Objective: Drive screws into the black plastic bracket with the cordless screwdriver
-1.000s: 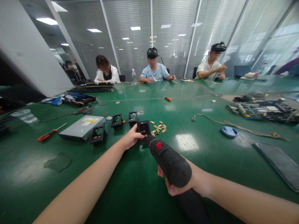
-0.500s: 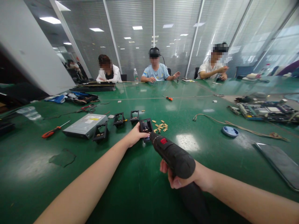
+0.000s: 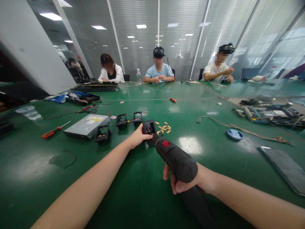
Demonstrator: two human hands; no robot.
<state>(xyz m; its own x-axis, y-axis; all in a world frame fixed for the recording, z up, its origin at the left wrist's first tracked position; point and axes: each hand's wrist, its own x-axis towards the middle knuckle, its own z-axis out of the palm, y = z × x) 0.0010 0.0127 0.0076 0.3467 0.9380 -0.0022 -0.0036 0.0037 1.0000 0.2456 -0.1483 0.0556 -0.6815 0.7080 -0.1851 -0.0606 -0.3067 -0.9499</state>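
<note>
My left hand is closed on the near left side of a black plastic socket housing, its thumb along the front edge. Small metal parts show inside that housing. My right hand is wrapped round the grip of a black cordless drill with a red switch on top. The drill's nose points at the front right of the housing; whether its tip touches anything inside is hidden. Just beyond lies a loose pile of small brass plates. More black housings stand to the left.
A silver disc drive and an orange screwdriver lie at left. To the right are a blue round lid, a cable, a phone and circuit boards. Several people sit across the green table.
My hands, the housing and the drill stay almost in place, with the drill shifted very slightly. Across the table, the middle person has brought both hands together.
</note>
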